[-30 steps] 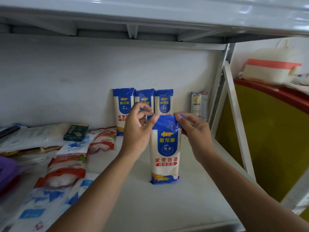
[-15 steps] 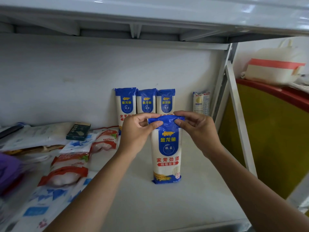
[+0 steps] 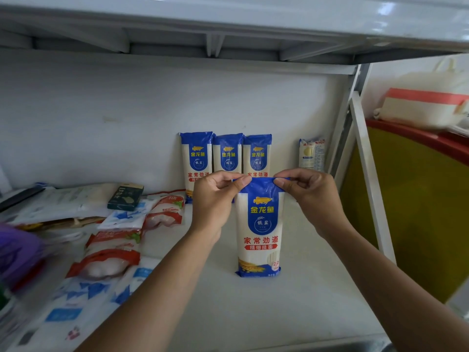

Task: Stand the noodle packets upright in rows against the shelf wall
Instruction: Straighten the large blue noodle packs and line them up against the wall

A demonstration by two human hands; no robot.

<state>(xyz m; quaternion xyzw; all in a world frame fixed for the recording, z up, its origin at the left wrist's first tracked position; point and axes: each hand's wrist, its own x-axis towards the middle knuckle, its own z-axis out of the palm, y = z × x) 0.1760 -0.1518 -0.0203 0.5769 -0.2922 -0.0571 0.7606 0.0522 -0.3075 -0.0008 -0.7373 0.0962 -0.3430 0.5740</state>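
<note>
The noodle packet [image 3: 258,224] is showing a blue top panel with a gold fish logo, pale sides, red characters and a blue bottom band. It is standing upright on the shelf [image 3: 291,313], long axis vertical, top seam up and printed face toward the camera. It is sitting in front of the row of three matching packets [image 3: 228,156], its base apart from them. The left hand [image 3: 215,199] and right hand [image 3: 312,196] are each pinching a top corner between thumb and fingers.

The front packet [image 3: 260,224] is glossy plastic film, crinkled at its blue top; the three packets [image 3: 228,156] behind it shine the same. The shelf [image 3: 279,313] is smooth matt white, the wall [image 3: 127,110] matt and faintly rough. The upper shelf [image 3: 228,11] looks like glossy painted metal. The bags [image 3: 111,262] at left are shiny plastic
</note>
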